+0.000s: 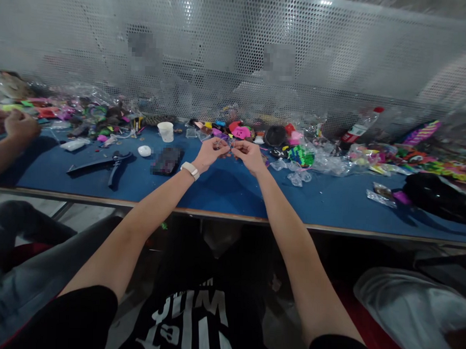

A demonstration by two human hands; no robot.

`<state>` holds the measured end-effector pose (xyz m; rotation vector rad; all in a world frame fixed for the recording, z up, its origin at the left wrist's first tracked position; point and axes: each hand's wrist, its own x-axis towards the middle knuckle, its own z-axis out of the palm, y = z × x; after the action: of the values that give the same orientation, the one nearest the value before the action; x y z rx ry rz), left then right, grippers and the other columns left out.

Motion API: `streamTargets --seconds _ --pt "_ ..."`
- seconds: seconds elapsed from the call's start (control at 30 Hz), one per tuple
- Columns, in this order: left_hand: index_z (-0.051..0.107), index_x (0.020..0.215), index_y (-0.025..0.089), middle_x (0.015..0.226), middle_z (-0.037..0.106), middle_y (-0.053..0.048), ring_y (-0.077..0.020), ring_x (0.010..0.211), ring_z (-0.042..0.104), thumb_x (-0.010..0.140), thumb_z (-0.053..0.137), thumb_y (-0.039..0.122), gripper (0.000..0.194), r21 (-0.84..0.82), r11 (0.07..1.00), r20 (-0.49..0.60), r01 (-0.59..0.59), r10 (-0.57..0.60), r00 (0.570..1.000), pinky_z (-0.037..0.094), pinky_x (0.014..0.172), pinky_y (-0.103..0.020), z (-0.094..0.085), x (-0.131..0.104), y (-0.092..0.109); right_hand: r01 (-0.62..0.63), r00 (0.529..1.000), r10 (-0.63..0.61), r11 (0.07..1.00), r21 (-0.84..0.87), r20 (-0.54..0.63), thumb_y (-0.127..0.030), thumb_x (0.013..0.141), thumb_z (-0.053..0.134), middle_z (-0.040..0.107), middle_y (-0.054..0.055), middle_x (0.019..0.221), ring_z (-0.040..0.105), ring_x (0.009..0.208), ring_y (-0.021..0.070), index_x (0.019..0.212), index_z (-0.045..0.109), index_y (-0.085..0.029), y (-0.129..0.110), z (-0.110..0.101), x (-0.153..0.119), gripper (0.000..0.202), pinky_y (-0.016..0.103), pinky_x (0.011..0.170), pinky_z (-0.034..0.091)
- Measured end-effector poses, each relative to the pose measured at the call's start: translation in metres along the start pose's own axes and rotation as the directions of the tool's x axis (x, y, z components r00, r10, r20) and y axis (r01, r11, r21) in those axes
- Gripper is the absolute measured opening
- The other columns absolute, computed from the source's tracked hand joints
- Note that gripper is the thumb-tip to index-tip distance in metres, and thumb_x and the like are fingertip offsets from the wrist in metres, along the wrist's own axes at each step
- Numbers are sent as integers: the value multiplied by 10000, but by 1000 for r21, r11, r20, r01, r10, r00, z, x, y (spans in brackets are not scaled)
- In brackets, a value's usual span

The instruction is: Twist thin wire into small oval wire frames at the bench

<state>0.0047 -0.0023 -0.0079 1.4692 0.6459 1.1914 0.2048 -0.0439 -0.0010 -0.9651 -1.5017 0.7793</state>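
Note:
My left hand (pixel 213 152) and my right hand (pixel 248 153) are raised over the middle of the blue table (pixel 224 194), fingertips almost meeting. Each hand is pinched closed around something small and thin between them, too fine and blurred to name. A pale band sits on my left wrist. Left of my hands lie a dark phone (pixel 167 160) and a white earbud case (pixel 144 151). Past my right hand are crumpled clear plastic bits (pixel 298 176) and a green figure (pixel 301 155).
A dark long-nosed tool (pixel 101 167) lies at left, near a white cup (pixel 166 132). Piles of colourful small toys and bags line the perforated metal panel (pixel 222 57). A bottle (pixel 361 129) and black bag (pixel 438 197) are at right. A co-worker's hand (pixel 21 126) is far left.

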Motion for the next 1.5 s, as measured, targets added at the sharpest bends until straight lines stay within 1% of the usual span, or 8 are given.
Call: streamTargets --seconds 0.1,0.57,0.77,0.93,1.1,1.23,1.33,1.5 --pt "680 1005 189 851 809 -36 -193 822 841 959 981 237 307 -17 1000 -17 -17 17 1000 724 891 -392 1 0 1 -5 1000 5 1000 29 -18 -759 675 1055 797 36 870 724 787 213 1034 804 -233 0 1 0 685 369 727 641" --pt "621 982 213 917 745 -17 -165 860 786 1013 922 315 319 0 998 2 -58 58 998 721 892 -369 10 -6 10 17 1000 -18 999 -43 -16 -761 791 944 855 73 1015 804 957 285 1030 820 -257 -10 2 -4 571 449 886 679" --pt "635 956 215 890 726 -21 -145 811 697 1052 872 340 284 143 978 14 -154 153 988 622 834 -314 7 -2 4 112 994 -114 982 -151 -4 -617 896 854 848 77 1051 768 998 279 1011 835 -240 -11 -1 -3 394 463 984 653" --pt "652 938 219 896 754 -42 -179 866 723 1077 830 354 263 187 967 27 -172 170 985 619 867 -347 8 -2 0 97 995 -93 976 -194 30 -576 913 841 846 67 999 759 969 292 978 825 -254 -10 -3 -2 329 486 978 650" --pt "669 918 219 904 758 -32 -194 868 711 1028 839 286 213 269 937 49 -224 219 974 600 887 -368 8 -3 0 103 995 -101 982 -159 17 -661 909 857 836 84 1050 771 979 299 1075 815 -252 -6 -2 -2 444 500 990 663" --pt "697 934 223 934 785 -47 -223 908 724 1006 866 372 236 296 925 88 -238 222 971 597 885 -381 5 -3 2 89 996 -91 990 -110 -17 -770 881 883 770 47 936 732 891 279 1148 792 -276 -3 -1 -1 569 474 922 656" --pt "694 920 220 927 785 -47 -219 897 719 993 867 387 251 293 925 111 -243 219 969 595 877 -377 5 -2 2 98 995 -100 992 -82 -22 -788 875 889 751 43 923 721 872 274 1147 789 -278 -3 0 -1 586 462 895 645" --pt "676 914 218 896 770 -38 -200 844 703 974 826 275 172 325 916 113 -237 211 971 574 824 -348 5 -1 -2 92 996 -94 988 -121 -13 -759 871 884 754 44 928 707 844 262 1084 765 -272 -7 0 -2 544 456 875 635"
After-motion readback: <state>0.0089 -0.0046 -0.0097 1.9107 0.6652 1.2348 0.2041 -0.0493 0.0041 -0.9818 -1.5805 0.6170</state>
